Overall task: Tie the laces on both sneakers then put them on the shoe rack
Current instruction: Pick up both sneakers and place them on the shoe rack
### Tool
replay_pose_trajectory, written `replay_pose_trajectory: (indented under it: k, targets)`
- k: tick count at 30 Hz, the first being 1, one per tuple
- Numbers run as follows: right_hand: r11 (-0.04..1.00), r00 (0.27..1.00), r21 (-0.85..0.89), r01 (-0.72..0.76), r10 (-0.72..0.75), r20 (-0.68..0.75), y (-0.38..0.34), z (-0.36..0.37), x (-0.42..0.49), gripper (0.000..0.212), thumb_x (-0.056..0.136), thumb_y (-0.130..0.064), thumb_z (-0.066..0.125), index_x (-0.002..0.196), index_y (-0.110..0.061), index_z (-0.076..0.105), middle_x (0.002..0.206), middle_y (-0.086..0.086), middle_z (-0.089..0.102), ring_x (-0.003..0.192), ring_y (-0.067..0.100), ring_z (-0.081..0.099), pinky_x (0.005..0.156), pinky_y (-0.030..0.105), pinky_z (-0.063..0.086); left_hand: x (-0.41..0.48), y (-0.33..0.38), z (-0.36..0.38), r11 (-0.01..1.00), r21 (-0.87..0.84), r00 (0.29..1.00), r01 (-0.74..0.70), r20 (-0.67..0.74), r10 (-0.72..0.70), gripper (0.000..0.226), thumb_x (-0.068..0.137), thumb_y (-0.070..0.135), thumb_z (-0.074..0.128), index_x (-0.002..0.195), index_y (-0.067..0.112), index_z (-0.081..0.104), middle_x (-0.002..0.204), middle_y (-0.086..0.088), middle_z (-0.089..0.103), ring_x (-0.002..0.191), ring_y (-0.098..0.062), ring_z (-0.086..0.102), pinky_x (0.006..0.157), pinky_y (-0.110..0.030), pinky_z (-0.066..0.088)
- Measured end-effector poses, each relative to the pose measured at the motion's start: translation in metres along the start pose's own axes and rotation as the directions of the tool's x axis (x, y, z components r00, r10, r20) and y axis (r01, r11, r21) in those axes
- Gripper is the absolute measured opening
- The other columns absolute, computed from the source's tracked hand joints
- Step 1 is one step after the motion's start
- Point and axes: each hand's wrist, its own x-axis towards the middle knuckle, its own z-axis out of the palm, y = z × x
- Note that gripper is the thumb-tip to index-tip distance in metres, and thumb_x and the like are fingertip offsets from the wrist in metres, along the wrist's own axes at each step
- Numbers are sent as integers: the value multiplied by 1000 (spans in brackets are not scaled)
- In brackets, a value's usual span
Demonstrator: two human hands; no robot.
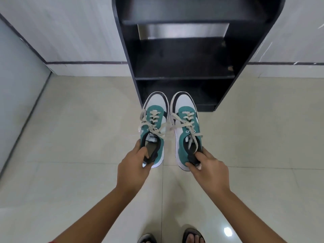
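Note:
Two white, teal and black sneakers hang side by side in the air, toes pointing away from me. My left hand (132, 163) grips the heel collar of the left sneaker (154, 120), thumb inside the opening. My right hand (209, 170) pinches the heel of the right sneaker (186, 123) the same way. Both have cream laces tied in bows that drape over the sides. The black shoe rack (184, 67) stands straight ahead against the wall, its open shelves bare, and the toes hover just in front of its lowest shelf.
Beige floor tiles (78, 137) spread under the shoes. A white wall with a dark skirting line (84, 62) runs behind the rack, and a grey panel (17, 81) closes the left side. My feet in sandals (192, 235) show at the bottom edge.

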Motion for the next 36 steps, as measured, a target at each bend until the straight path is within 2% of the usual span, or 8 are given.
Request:
replay_pose_trajectory:
  k: [6,10,14,17,21,25,32,36]
  targets:
    - [997,997,-62,53,-56,-59,-57,-146,9,32,60,-30,84,64,-17,55,69,-4,64,37,22,51,42,11,10,11,80,-128,999,0,998,-34,-51,34,32,70,18,75,68,18,43,85,8,60,55,-13,37,44,-11,24]
    - [994,989,-79,71,-81,-124,-85,-220,42,30,62,-30,82,67,-17,55,70,-3,63,39,23,51,39,15,18,48,125,-201,998,21,993,-66,-97,68,28,71,19,74,70,18,47,88,9,61,57,-11,43,43,-14,33]
    - [997,990,-56,54,-61,-127,-106,-262,91,25,68,-28,79,74,-15,58,75,0,63,46,26,56,41,20,26,98,151,-245,999,-3,994,-43,-100,43,29,71,19,74,75,20,45,96,6,63,63,-18,52,52,-34,53]
    - [999,996,-25,42,-44,-84,-122,-278,139,22,78,-30,69,88,-13,59,90,4,64,65,31,62,52,27,37,143,158,-259,1000,-13,998,-10,-65,9,33,73,18,71,75,23,38,94,1,61,64,-22,50,54,-32,49]
    - [999,999,-8,34,-34,-5,-139,-284,191,25,85,-34,61,98,-13,58,96,8,62,81,34,64,59,29,37,190,160,-263,1000,-24,1000,17,-25,-18,26,75,17,70,82,16,45,94,-3,61,66,-22,49,57,-27,40]
    - [999,999,-14,45,-45,12,-149,-284,230,25,87,-32,58,102,-13,56,99,9,63,84,33,65,60,28,36,227,160,-265,999,2,999,46,-3,-46,21,77,16,67,87,12,49,96,-8,62,72,-27,56,61,-33,46]
    - [999,998,-34,24,-22,56,-156,-276,261,25,88,-33,57,104,-13,56,99,10,64,87,33,64,62,28,40,260,154,-262,997,28,997,74,35,-75,21,79,12,65,91,13,48,106,-8,58,73,-24,53,65,-30,45]
    - [1000,998,-8,3,-3,68,-155,-269,258,29,88,-34,58,110,-15,55,103,9,64,89,31,65,68,32,51,258,154,-258,996,10,994,93,53,-93,25,80,14,67,98,10,51,114,-10,57,85,-29,57,75,-36,52]
